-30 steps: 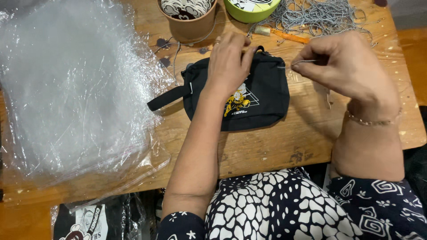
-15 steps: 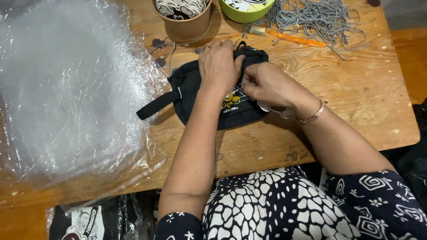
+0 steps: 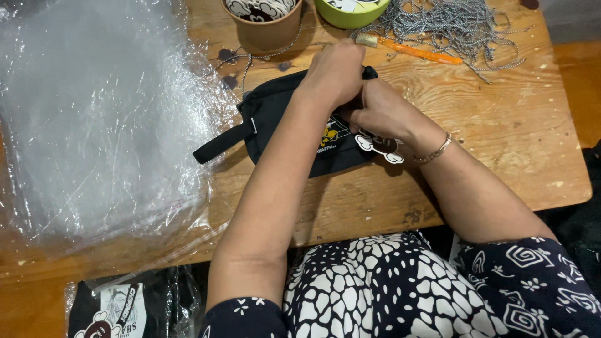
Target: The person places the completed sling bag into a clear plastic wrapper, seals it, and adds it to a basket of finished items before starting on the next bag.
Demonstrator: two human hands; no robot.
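Observation:
A small black pouch (image 3: 275,116) with a yellow print and a black strap (image 3: 224,143) lies on the wooden table (image 3: 501,144). My left hand (image 3: 335,72) presses down on the pouch's top edge, fingers curled over it. My right hand (image 3: 379,112) sits close beside it on the pouch, fingers pinched at the same spot. A white and dark cartoon-shaped tag (image 3: 380,145) hangs just under my right hand. What the fingertips pinch is hidden.
A heap of clear plastic bags (image 3: 100,119) covers the left of the table. A brown cup (image 3: 263,22) and a green bowl (image 3: 350,11) stand at the back, beside a pile of grey ball chains (image 3: 451,25) and an orange-handled tool (image 3: 416,51). Bagged black items (image 3: 125,307) lie below.
My right hand came in from the right side of the table onto the pouch, next to my left hand. The cartoon tag now shows under my right hand.

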